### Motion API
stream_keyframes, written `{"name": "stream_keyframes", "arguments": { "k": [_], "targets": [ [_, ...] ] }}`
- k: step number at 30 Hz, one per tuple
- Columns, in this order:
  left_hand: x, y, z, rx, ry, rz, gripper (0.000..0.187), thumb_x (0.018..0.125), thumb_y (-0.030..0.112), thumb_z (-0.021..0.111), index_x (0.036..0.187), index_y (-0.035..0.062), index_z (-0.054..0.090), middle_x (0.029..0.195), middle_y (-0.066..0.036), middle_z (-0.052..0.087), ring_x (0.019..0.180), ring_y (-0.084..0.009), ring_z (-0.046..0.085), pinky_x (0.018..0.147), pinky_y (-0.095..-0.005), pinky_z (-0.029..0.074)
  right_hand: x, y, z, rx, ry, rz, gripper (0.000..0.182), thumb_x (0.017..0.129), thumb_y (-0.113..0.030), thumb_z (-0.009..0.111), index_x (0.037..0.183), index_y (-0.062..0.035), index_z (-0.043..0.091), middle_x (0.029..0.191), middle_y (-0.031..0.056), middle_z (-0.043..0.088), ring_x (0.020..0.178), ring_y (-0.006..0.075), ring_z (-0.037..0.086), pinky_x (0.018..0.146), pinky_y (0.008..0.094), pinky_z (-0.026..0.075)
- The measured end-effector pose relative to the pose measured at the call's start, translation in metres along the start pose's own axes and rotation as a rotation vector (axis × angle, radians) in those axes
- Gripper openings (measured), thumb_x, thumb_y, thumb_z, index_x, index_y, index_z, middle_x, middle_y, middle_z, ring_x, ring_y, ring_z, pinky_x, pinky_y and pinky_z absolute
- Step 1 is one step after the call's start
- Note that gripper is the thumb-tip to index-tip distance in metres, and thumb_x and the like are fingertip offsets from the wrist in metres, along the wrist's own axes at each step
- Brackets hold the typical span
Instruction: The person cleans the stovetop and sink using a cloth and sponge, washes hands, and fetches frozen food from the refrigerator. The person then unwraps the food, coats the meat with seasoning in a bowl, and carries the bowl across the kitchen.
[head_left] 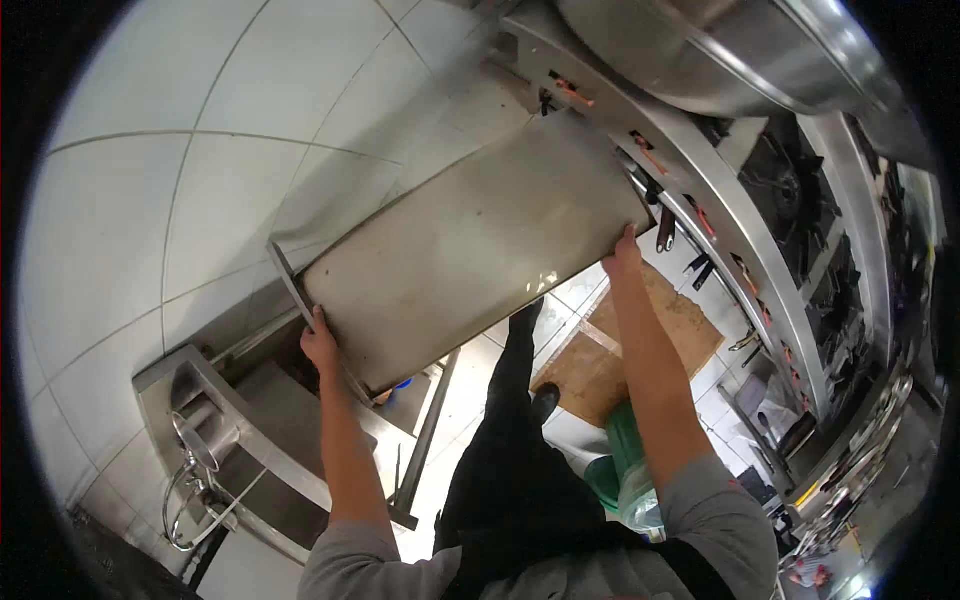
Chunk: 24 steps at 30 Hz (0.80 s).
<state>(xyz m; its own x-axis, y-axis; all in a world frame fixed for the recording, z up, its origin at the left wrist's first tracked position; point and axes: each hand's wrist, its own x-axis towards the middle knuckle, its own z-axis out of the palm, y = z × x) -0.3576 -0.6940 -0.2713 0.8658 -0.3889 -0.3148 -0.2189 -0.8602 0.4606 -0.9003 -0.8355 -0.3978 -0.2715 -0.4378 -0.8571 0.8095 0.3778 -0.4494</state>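
A large rectangular metal panel (470, 230), dull grey with a few small stains, spans the middle of the view between my arms. It slants, its right end higher in the picture than its left. My left hand (320, 343) grips the left end, thumb on top beside a raised metal edge strip (290, 283). Around the near right corner my right hand (624, 254) is closed, with its thumb on the upper face. The fingers under the panel are hidden on both sides.
A steel sink (205, 425) with a tap stands at left. A gas range (720, 190) with red-handled knobs and a large pot (690, 50) runs along the right. A worn brown board (600, 365) lies on the tiled floor, with a green bin (625, 440) nearby.
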Motion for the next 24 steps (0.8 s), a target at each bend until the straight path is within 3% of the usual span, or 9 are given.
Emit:
{"name": "stream_keyframes", "arguments": {
  "k": [2, 5, 8, 11, 14, 17, 19, 21, 24],
  "targets": [
    [0.001, -0.019, 0.017, -0.044, -0.004, -0.025, 0.063, 0.078, 0.055, 0.063, 0.074, -0.0073, 0.057, 0.068, -0.012, 0.057, 0.063, -0.021, 0.051, 0.061, -0.0377, 0.041, 0.004, 0.005, 0.007, -0.016, -0.045, -0.03, 0.058, 0.094, -0.048, 0.04, 0.132, -0.0042, 0.039, 0.133, 0.0108, 0.045, 0.119, 0.0296, 0.046, 0.097, 0.0423, 0.042],
    [-0.008, -0.034, 0.044, -0.179, 0.076, 0.08, 0.062, 0.08, 0.055, 0.062, 0.074, -0.0074, 0.06, 0.065, -0.013, 0.058, 0.061, -0.0211, 0.052, 0.061, -0.0389, 0.041, 0.006, 0.0, 0.026, -0.226, 0.233, -0.058, 0.061, 0.091, -0.052, 0.043, 0.129, -0.0037, 0.043, 0.132, 0.0098, 0.045, 0.116, 0.028, 0.048, 0.096, 0.0398, 0.041],
    [-0.012, -0.077, 0.074, -0.084, 0.096, -0.017, 0.063, 0.081, 0.056, 0.06, 0.075, -0.0071, 0.061, 0.066, -0.013, 0.06, 0.061, -0.0214, 0.052, 0.06, -0.0385, 0.041, 0.022, -0.002, 0.015, -0.378, 0.098, -0.173, 0.068, 0.087, -0.056, 0.049, 0.127, -0.002, 0.046, 0.128, 0.0092, 0.049, 0.114, 0.0253, 0.049, 0.091, 0.0382, 0.043],
    [-0.04, -0.1, 0.111, -0.268, 0.03, -0.217, 0.067, 0.081, 0.056, 0.058, 0.095, -0.0093, 0.062, 0.087, -0.018, 0.064, 0.074, -0.0251, 0.057, 0.067, -0.0376, 0.045, 0.066, -0.011, 0.009, -0.227, 0.003, -0.277, 0.067, 0.086, -0.055, 0.05, 0.126, -0.0013, 0.047, 0.124, 0.0085, 0.052, 0.11, 0.0223, 0.051, 0.087, 0.0364, 0.045],
    [-0.074, -0.092, 0.134, -0.329, 0.068, -0.243, 0.073, 0.082, 0.057, 0.057, 0.108, -0.0112, 0.056, 0.105, -0.023, 0.06, 0.088, -0.0288, 0.058, 0.074, -0.0384, 0.047, 0.086, -0.037, 0.019, -0.406, 0.201, -0.167, 0.055, 0.087, -0.046, 0.055, 0.119, -0.001, 0.053, 0.112, 0.0086, 0.058, 0.099, 0.0214, 0.056, 0.079, 0.036, 0.048],
    [-0.092, -0.111, 0.157, -0.252, -0.071, -0.023, 0.078, 0.082, 0.058, 0.055, 0.114, -0.0126, 0.052, 0.112, -0.024, 0.057, 0.095, -0.031, 0.058, 0.082, -0.0385, 0.048, 0.095, -0.061, 0.015, -0.48, 0.014, -0.205, 0.031, 0.084, -0.026, 0.064, 0.102, -0.0007, 0.059, 0.092, 0.0096, 0.062, 0.08, 0.0239, 0.062, 0.066, 0.0363, 0.051],
    [-0.107, -0.103, 0.167, -0.635, -0.054, -0.404, 0.077, 0.084, 0.058, 0.052, 0.114, -0.0128, 0.051, 0.116, -0.023, 0.055, 0.097, -0.0307, 0.057, 0.084, -0.0405, 0.047, 0.092, -0.063, -0.001, -0.482, -0.084, -0.2, 0.032, 0.085, -0.023, 0.063, 0.108, -0.0016, 0.056, 0.094, 0.0083, 0.061, 0.087, 0.0233, 0.06, 0.074, 0.0372, 0.05],
    [-0.13, -0.093, 0.164, -0.599, -0.132, -0.329, 0.077, 0.085, 0.058, 0.051, 0.114, -0.0129, 0.051, 0.118, -0.023, 0.054, 0.098, -0.0311, 0.056, 0.086, -0.0415, 0.047, 0.05, -0.057, -0.01, -0.926, -0.107, -0.202, 0.053, 0.086, -0.023, 0.061, 0.132, -0.0083, 0.04, 0.112, 0.0046, 0.057, 0.108, 0.0197, 0.051, 0.094, 0.0395, 0.039],
    [-0.141, -0.114, 0.187, -0.658, -0.219, -0.36, 0.075, 0.09, 0.057, 0.039, 0.125, -0.0091, 0.043, 0.13, -0.022, 0.044, 0.112, -0.0329, 0.049, 0.096, -0.0438, 0.041, 0.015, -0.031, -0.044, -0.637, -0.157, -0.076, 0.054, 0.092, -0.023, 0.05, 0.137, -0.0048, 0.028, 0.134, 0.0091, 0.043, 0.115, 0.0206, 0.048, 0.094, 0.0365, 0.042]
  ]
}}
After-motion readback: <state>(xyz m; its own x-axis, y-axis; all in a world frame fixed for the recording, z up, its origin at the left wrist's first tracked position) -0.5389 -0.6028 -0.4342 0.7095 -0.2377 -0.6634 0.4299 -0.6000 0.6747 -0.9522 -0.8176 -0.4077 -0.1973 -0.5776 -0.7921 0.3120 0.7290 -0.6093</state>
